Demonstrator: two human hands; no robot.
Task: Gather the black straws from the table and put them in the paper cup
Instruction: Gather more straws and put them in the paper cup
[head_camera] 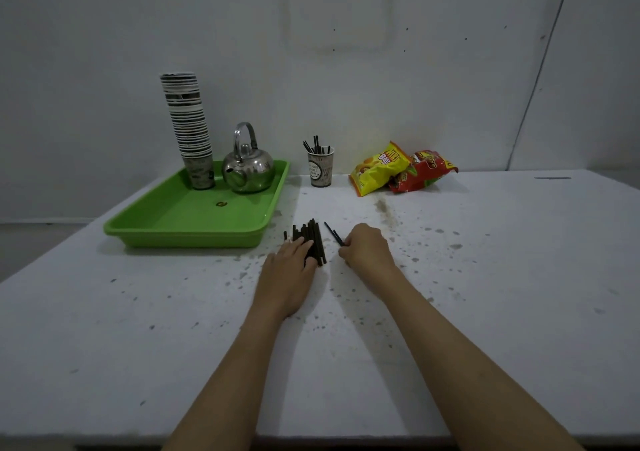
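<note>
A pile of black straws (311,234) lies on the white table, just right of the green tray. My left hand (289,274) rests flat on the near end of the pile, fingers spread over the straws. My right hand (367,248) is closed to the right of the pile, pinching two black straws (333,232) that stick out toward the far left. A printed paper cup (320,171) stands near the wall behind the pile, with several black straws standing in it.
A green tray (173,222) at the left holds a tall stack of paper cups (188,128) and a metal kettle (248,168). A yellow snack bag (379,168) and a red snack bag (424,171) lie right of the cup. The table (502,277) is stained.
</note>
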